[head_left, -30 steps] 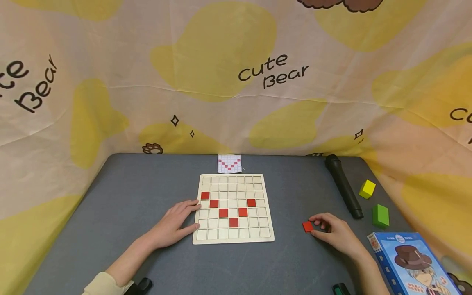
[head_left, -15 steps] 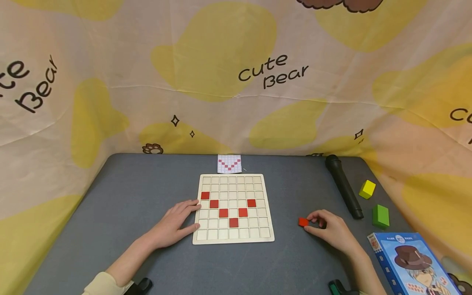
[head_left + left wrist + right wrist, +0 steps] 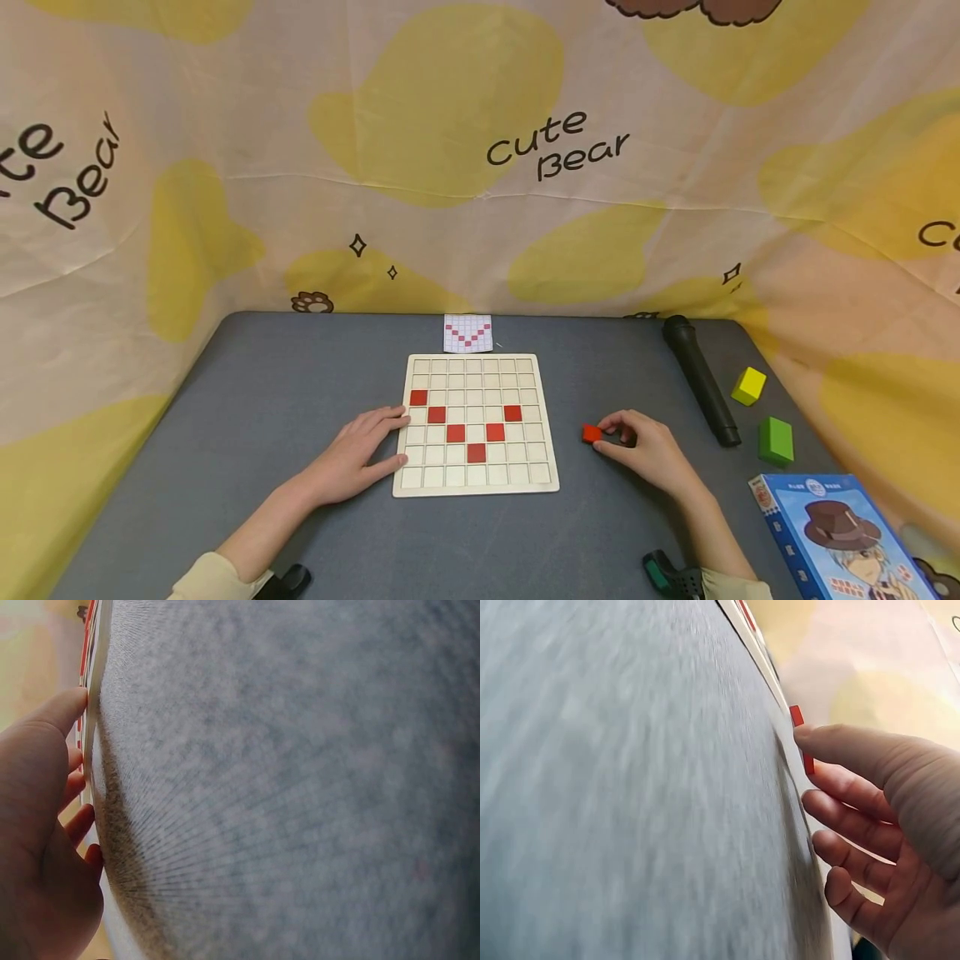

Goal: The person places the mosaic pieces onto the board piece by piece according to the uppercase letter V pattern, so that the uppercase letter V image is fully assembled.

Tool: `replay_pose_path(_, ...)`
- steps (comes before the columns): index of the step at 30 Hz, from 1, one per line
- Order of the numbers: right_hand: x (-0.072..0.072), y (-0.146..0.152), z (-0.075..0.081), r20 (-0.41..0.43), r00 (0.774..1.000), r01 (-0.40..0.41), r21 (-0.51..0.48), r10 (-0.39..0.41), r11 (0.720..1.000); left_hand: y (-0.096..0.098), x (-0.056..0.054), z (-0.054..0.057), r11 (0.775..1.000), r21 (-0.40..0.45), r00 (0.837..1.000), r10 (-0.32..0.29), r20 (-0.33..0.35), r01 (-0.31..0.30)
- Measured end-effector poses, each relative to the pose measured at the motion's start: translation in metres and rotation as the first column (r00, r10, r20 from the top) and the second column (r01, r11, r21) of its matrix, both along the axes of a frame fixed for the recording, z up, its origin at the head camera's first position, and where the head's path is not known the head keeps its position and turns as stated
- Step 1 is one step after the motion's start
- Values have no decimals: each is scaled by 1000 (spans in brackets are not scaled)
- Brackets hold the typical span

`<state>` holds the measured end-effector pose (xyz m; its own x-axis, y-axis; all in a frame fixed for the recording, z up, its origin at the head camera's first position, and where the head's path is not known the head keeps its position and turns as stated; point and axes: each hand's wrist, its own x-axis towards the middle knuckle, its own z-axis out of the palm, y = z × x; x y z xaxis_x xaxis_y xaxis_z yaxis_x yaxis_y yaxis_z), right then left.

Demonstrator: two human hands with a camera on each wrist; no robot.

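Observation:
A cream grid board [image 3: 476, 492] lies on the grey table, its cells holding several red square tiles [image 3: 456, 433] that form a V without its top right end. My left hand [image 3: 360, 450] rests at the board's left edge, fingers and thumb extended with their tips on the rim. To the right of the board, my right hand [image 3: 645, 450] pinches a loose red square tile [image 3: 591, 434] between thumb and index finger. In the right wrist view that tile [image 3: 796, 715] is held on edge-on view, the other fingers loosely bent behind it.
Behind the board lies a small pattern card [image 3: 468, 333] with a printed V of red squares. On the right are a black microphone-like stick [image 3: 701, 379], a yellow block [image 3: 748, 387], a green block [image 3: 776, 442] and a blue illustrated box [image 3: 843, 533]. Patterned cloth [image 3: 420, 108] walls the table.
My right hand has lifted the red tile and carried it leftward and slightly away from me, closer to the board. The left hand and the board stay where they were.

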<state>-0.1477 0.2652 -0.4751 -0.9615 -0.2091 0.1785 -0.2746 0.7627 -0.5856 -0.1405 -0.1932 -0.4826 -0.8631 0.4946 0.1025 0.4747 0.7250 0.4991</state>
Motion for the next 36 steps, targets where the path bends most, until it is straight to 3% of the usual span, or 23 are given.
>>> replay_pose_path(12,-28,-39,-2,-9,999,-54,-44,53,998,0,-1,0,1000,-2,1000,1,4,-1)
replay_pose_path(18,-41,-56,-2,-3,999,-44,-66,44,997,-1,-1,-1,1000,1,1000,-3,4,3)
replay_pose_path(36,-64,-80,-4,19,999,-43,-74,45,996,-1,0,-2,1000,6,1000,-4,-1,4)
